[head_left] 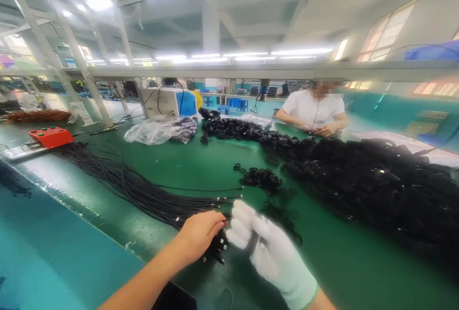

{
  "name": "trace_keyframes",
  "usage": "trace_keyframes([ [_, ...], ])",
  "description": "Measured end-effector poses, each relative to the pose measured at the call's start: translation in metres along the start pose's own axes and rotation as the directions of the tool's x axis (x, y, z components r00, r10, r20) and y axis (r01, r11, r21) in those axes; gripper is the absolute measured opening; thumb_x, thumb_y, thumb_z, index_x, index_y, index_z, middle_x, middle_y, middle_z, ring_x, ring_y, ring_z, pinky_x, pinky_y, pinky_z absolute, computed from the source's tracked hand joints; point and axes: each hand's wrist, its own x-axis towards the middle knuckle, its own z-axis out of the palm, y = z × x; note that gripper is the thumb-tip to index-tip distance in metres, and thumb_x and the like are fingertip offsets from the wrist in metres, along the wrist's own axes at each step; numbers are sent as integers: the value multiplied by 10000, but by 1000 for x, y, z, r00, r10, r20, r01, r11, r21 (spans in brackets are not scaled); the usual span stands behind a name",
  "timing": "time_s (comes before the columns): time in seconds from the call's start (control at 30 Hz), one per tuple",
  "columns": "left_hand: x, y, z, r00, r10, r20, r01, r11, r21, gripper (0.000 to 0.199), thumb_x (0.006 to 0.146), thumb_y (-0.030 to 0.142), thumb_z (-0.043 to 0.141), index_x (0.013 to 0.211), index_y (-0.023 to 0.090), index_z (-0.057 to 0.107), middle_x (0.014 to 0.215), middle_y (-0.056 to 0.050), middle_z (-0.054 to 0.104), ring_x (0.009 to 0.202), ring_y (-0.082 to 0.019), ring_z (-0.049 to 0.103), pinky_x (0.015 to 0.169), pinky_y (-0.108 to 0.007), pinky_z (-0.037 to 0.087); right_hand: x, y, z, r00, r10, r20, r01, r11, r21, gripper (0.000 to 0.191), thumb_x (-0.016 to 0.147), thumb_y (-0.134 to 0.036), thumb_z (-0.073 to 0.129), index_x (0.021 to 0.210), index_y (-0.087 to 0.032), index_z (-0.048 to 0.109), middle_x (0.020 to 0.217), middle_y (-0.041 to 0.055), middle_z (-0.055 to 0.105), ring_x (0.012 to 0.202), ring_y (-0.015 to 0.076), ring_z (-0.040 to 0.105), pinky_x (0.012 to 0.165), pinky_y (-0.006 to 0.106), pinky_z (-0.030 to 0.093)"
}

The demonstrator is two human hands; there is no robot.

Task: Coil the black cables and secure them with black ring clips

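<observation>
Lower centre, the left hand point(201, 234) pinches a cable point(226, 220), seemingly to steady its end; the right hand point(263, 243) curls round something black point(252, 242).

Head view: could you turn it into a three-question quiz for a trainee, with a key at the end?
1. Which of the person's own hands wears the white glove?
2. True or false: the red box stands by the left end of the black cables on the green tabletop.
3. What lies just in front of the blue-and-white machine?
A) the red box
B) a clear plastic bag
C) the white glove

Key:
1. The right hand; the left hand is bare.
2. True.
3. B
</observation>
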Motion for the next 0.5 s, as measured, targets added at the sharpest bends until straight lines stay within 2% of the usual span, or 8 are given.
trace_keyframes([
  [0.1, -9, 11, 8, 994, -81, -75, 98, 958, 269, 266, 909, 234, 343, 874, 235, 606, 816, 2, 650, 746, -172, 595, 638, -255, 361, 5, -14, -9, 989, -117, -92, 114, 993, -35, 341, 802, -243, 615, 1130, -158, 577, 1207, 111, 581, 1091, 248, 545, 966, 457, 391],
  [0.17, -15, 23, 19, 988, -123, -90, 148, 908, 391, 270, 912, 223, 340, 876, 229, 607, 819, -13, 656, 739, -185, 604, 635, -269, 357, 7, -19, -15, 980, -163, -116, 156, 985, -71, 335, 802, -249, 614, 1121, -151, 589, 1220, 119, 582, 1117, 268, 541, 1000, 483, 369],
  [0.23, -20, 33, 28, 992, -93, -90, 125, 871, 475, 266, 900, 187, 354, 836, 216, 610, 802, -21, 654, 722, -186, 598, 641, -283, 350, 9, -19, -17, 973, -188, -132, 174, 978, -115, 343, 799, -252, 620, 1123, -145, 588, 1214, 127, 587, 1108, 277, 551, 1007, 496, 359],
  [0.37, -22, 42, 33, 985, 141, -95, -70, 846, 529, 227, 858, 124, 408, 719, 189, 575, 712, -17, 619, 645, -164, 555, 632, -300, 329, 8, -15, -12, 972, -174, -156, 135, 963, -232, 343, 779, -265, 652, 1098, -156, 589, 1115, 114, 634, 996, 243, 602, 948, 459, 394],
  [0.43, -17, 40, 24, 944, 318, -83, -213, 786, 580, 182, 842, 124, 451, 704, 183, 553, 695, -14, 602, 640, -167, 531, 631, -309, 317, 7, -12, -6, 980, -120, -157, 64, 945, -319, 311, 751, -256, 684, 1037, -158, 610, 973, 80, 667, 872, 199, 618, 881, 403, 419],
  [0.5, -9, 36, 8, 874, 486, -12, -371, 683, 629, 131, 841, 182, 507, 714, 181, 539, 702, -12, 594, 662, -171, 511, 641, -315, 312, 4, -7, -2, 992, -19, -121, -28, 927, -374, 245, 728, -240, 706, 937, -134, 636, 827, 55, 658, 757, 167, 601, 798, 359, 435],
])
